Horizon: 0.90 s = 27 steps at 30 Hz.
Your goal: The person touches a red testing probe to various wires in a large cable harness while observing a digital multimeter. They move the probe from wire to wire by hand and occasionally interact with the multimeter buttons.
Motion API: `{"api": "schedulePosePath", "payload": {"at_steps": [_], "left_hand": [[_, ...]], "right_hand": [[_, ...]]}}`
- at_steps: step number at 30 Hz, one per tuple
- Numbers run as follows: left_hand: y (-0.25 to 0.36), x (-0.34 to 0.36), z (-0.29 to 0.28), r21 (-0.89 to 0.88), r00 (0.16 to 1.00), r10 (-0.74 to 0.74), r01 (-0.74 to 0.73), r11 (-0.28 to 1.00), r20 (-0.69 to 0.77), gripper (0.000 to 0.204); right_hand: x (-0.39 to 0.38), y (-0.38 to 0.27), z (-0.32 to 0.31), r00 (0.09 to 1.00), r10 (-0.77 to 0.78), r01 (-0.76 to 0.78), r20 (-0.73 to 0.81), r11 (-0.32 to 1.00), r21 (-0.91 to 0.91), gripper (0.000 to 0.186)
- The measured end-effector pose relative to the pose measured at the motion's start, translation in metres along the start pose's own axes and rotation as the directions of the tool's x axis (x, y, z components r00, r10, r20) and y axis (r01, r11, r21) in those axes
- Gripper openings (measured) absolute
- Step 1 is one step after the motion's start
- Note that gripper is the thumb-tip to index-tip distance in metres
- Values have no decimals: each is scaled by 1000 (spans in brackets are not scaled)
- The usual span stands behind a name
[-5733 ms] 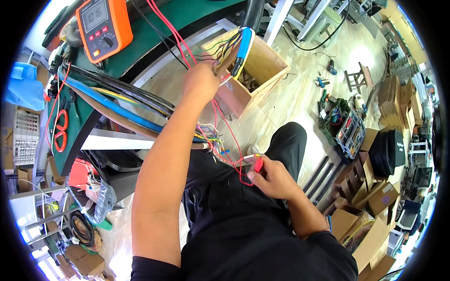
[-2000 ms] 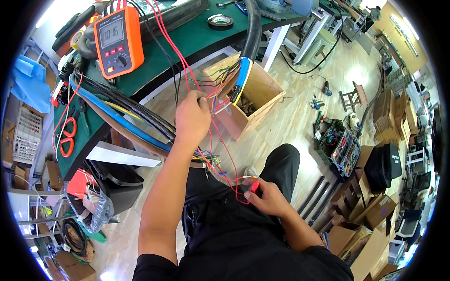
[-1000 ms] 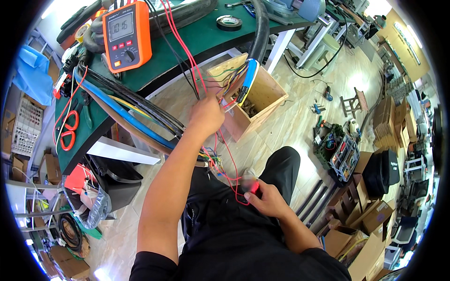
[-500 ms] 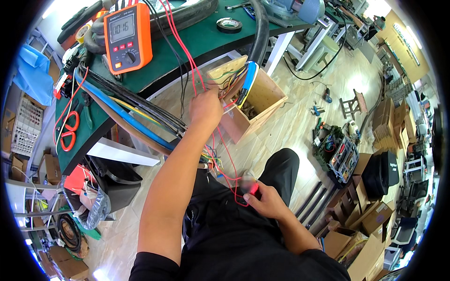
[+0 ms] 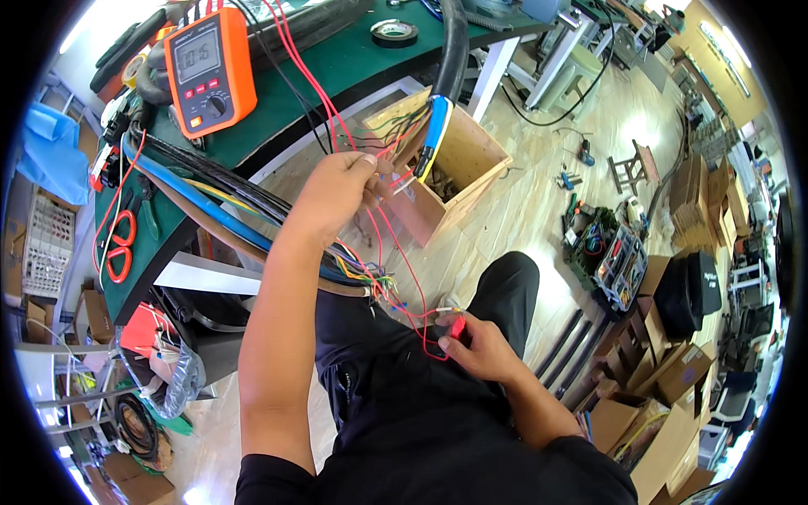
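Note:
My left hand (image 5: pixel 341 189) is raised in front of a wooden box (image 5: pixel 450 172) and pinches a red probe against thin coloured wires coming out of the thick cable end there. My right hand (image 5: pixel 473 341) rests on my lap over dark trousers and grips a second red probe (image 5: pixel 457 326) touching a wire tip. Red test leads (image 5: pixel 396 252) run from both hands up to an orange multimeter (image 5: pixel 209 71) lying on the green bench top. A bundle of black, blue and yellow cables (image 5: pixel 219 215) ends in fanned coloured wires (image 5: pixel 366 276) beside my left forearm.
The green bench (image 5: pixel 337 67) carries a roll of black tape (image 5: pixel 394 32) and a thick black hose. Red-handled scissors (image 5: pixel 118 244) lie at its left end. Cardboard boxes (image 5: pixel 656 404), a parts organiser (image 5: pixel 619 265) and a small stool (image 5: pixel 631 168) stand on the wooden floor to the right.
My left hand has kept shifting among the wires at the wooden box, now slightly higher. My right hand stays on my lap with its probe.

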State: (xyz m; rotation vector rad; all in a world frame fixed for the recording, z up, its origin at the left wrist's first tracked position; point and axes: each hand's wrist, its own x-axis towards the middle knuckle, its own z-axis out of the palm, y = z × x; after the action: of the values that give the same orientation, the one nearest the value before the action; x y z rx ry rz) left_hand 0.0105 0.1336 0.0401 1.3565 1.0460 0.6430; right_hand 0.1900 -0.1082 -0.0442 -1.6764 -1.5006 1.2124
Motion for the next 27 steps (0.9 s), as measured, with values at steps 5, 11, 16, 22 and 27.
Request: {"api": "schedulePosePath", "payload": {"at_steps": [5,11,16,22,27], "left_hand": [[-16,0,3,-418,966,-6,117,901,259,34],[-12,-2,16,-447,943,-22,179,877,333,34],[-9,-5,9,-309,945,-60,164,937,321,31],[-2,-5,3,-73,959,-146,168,983,242,29],[-10,-5,4,-84,965,-135,157,984,226,30]], "right_hand": [[10,-18,-2,999,-49,48,-14,997,-61,35],[35,-63,-5,988,-54,67,-142,994,90,36],[63,-78,17,878,-400,416,-263,909,8,34],[59,-79,43,863,-443,485,-242,861,153,30],[60,-82,11,904,-239,363,-355,867,342,33]]}}
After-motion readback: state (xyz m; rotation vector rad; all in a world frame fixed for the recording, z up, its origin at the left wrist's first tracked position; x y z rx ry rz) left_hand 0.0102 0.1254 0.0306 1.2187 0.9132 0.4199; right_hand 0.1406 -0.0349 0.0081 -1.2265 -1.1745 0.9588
